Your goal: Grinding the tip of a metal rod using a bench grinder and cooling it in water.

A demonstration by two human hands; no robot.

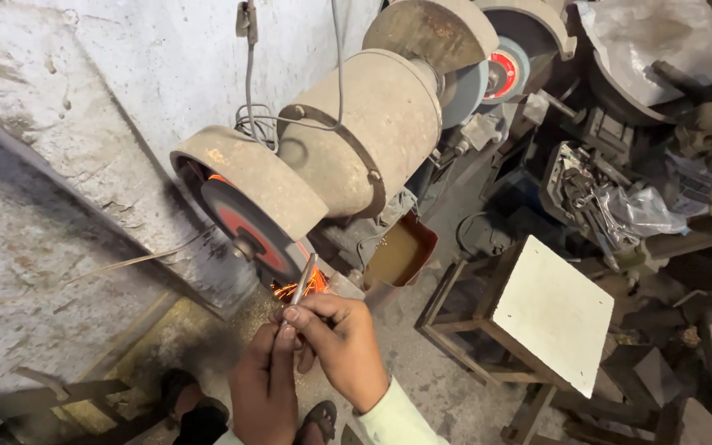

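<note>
1. Two hands work one rod (301, 284): left hand (264, 387) and right hand (341, 338) are both closed tight around its lower end, w/ the fingers pinching it just below the wheel.
2. Rod is thin, metal, tilted up and away; its tip touches the lower rim of the grinding wheel (253, 231), and orange sparks (302, 287) spray out at the contact pt.
3. To do it well, I'd judge: light steady pressure, keep the tip on the wheel's face, not its corner, hold one angle, and turn the rod for an even grind. Fingertips sit close to the wheel, so a grip further back looks safer.
4. Guard (249, 177) covers the wheel's top; only the lower arc is open, so approach from below/front.
5. Motor (368, 124) sits right of the wheel, a brown tray (401, 251) just below it; both hem in the right side.
6. Wall (51, 206) closes the left, near the wheel.
7. Stool (550, 313) stands well apart on the right; floor (438, 371) between it and the hands leaves room to pull back.
8. Feet in sandals (319, 416) are under the hands, below the sparks.
</note>
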